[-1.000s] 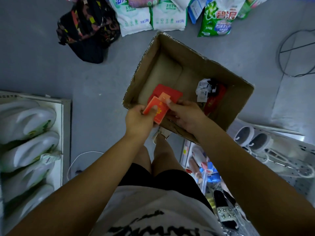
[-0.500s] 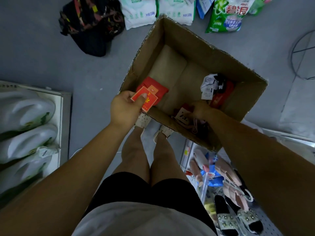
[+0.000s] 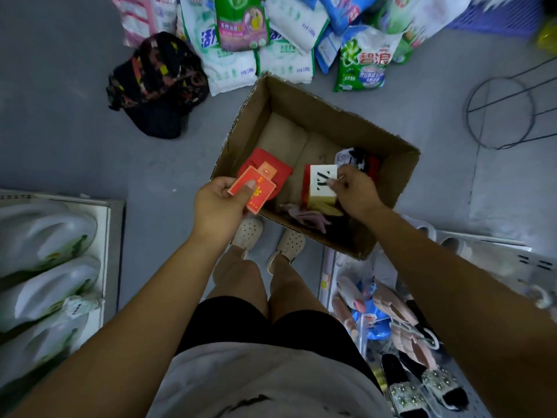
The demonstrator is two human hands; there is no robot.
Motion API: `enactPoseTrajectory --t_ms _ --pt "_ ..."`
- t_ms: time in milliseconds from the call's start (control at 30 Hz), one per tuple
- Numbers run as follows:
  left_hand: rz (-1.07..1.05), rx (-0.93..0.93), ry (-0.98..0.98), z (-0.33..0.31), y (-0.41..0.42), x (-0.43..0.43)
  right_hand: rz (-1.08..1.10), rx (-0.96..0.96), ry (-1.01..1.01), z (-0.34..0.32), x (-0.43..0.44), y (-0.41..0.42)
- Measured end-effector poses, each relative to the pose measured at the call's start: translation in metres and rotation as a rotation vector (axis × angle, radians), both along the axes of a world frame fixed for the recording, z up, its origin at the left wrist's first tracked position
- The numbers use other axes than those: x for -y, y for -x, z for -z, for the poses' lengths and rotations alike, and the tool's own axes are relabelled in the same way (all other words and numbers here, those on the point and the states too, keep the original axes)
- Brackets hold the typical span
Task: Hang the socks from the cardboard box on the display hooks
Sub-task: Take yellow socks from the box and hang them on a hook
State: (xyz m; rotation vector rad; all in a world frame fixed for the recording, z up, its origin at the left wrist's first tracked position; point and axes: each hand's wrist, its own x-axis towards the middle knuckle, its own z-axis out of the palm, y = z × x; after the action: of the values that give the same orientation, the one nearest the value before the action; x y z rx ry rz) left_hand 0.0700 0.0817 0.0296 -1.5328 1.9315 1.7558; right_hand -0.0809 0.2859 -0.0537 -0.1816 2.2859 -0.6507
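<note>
An open cardboard box (image 3: 391,176) stands on the grey floor in front of my feet. My left hand (image 3: 218,206) grips a red sock pack with a red-and-gold card (image 3: 254,193) at the box's near left corner. Over the box's middle, my right hand (image 3: 357,193) pinches a sock pack with a white card printed in black (image 3: 322,184). More socks lie inside: a pink pair (image 3: 304,214) at the near wall and a black, white and red bundle (image 3: 363,159) at the right. No display hooks are in view.
Detergent bags (image 3: 271,34) are piled beyond the box, beside a dark patterned bag (image 3: 156,86). White jugs fill a shelf (image 3: 45,267) at the left. Slippers and shoes (image 3: 416,357) lie on shelving at the lower right. A wire stand (image 3: 497,113) is at the right.
My right hand went down into the near side of the box and came up with the white-carded sock pack. My left hand kept hold of the red pack.
</note>
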Motion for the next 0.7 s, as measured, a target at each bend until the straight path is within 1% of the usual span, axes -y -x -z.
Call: enactPoseTrajectory --t_ms 100,233,300,367,467,600,700 --pt "0.008 -0.067 0.003 -0.025 0.007 0.004 0.16 -0.116 0.072 -0.046 -0.009 -0.009" --pt "0.098 -0.13 -0.011 -0.054 0.019 0.013 0.338 -0.232 0.153 -0.097 -0.019 -0.028" --pt "0.179 -0.138 -0.053 -0.068 0.026 0.016 0.473 -0.283 0.181 -0.121 -0.02 -0.042" --pt "0.265 -0.148 -0.136 -0.081 0.031 0.019 0.645 -0.308 0.229 -0.143 -0.018 -0.059" --pt "0.417 -0.204 -0.209 -0.102 0.036 0.023 0.849 -0.347 0.286 -0.172 -0.011 -0.088" --pt "0.643 -0.304 -0.2 -0.128 0.042 0.019 1.141 -0.351 0.456 -0.199 -0.01 -0.128" --pt "0.768 -0.347 -0.1 -0.146 0.048 0.008 1.309 -0.407 0.526 -0.219 -0.018 -0.159"
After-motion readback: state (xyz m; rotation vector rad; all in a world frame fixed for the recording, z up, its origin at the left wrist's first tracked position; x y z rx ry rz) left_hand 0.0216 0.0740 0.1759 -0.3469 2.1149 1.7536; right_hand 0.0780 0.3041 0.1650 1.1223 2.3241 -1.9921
